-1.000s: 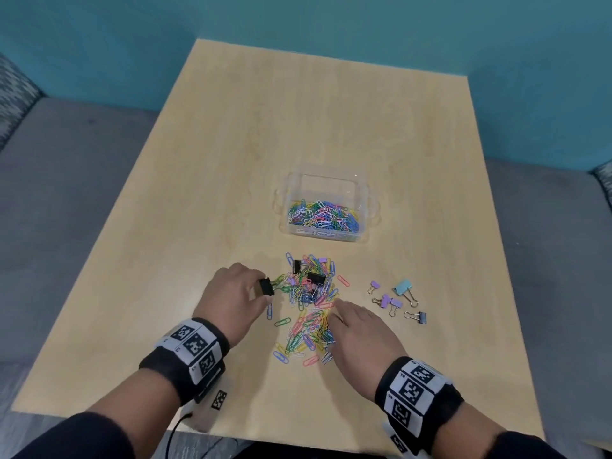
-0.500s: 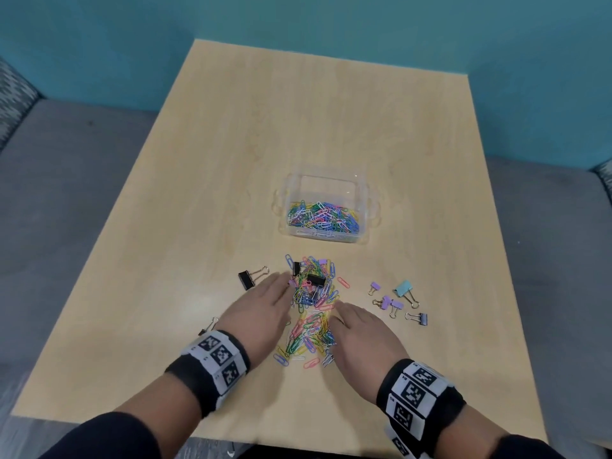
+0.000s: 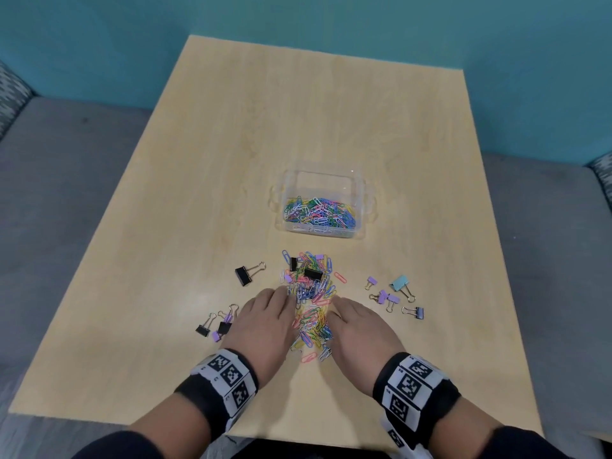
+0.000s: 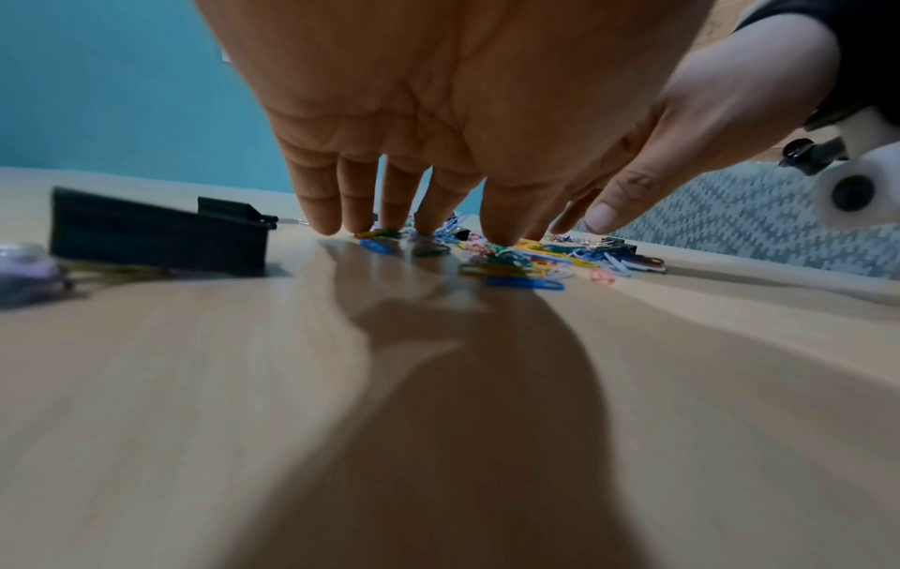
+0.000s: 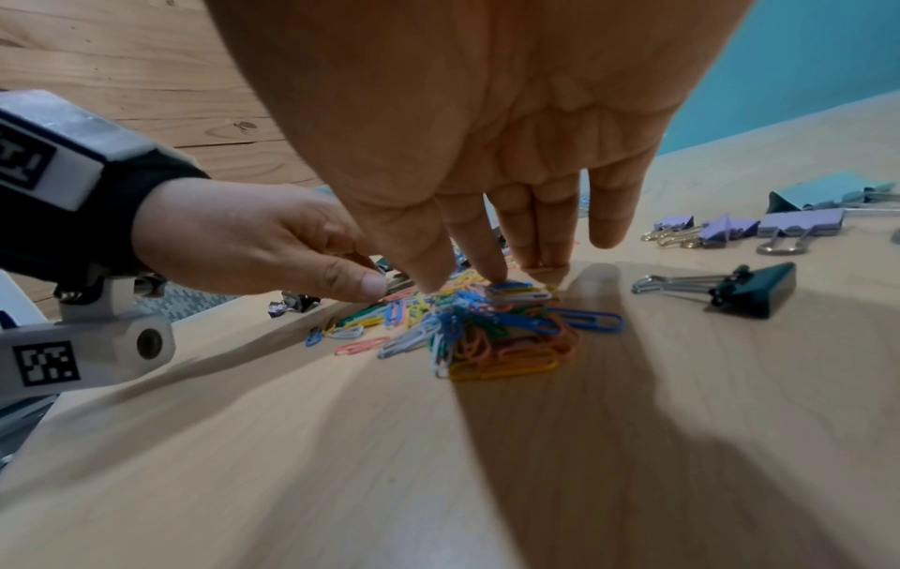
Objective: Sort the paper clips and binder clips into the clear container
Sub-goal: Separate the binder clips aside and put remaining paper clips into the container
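Observation:
A pile of coloured paper clips point(image 3: 313, 309) lies on the wooden table point(image 3: 298, 111), with two black binder clips point(image 3: 313, 274) in its far part. My left hand point(image 3: 281, 301) rests its straight fingers point(image 4: 399, 215) on the pile's left side. On the right side my right hand point(image 3: 336, 306) does the same, its fingertips point(image 5: 494, 271) on the clips. Neither hand holds anything. The clear container point(image 3: 323, 175) stands beyond the pile and holds many paper clips.
A large black binder clip point(image 3: 244, 275) lies left of the pile. Several small black and purple binder clips point(image 3: 218, 323) lie beside my left wrist. Purple, teal and dark binder clips point(image 3: 394, 293) lie to the right. The table's front edge is at my forearms.
My left hand has let go of the large black binder clip, left it on the table, and come back to the pile's left side. The right hand has stayed put.

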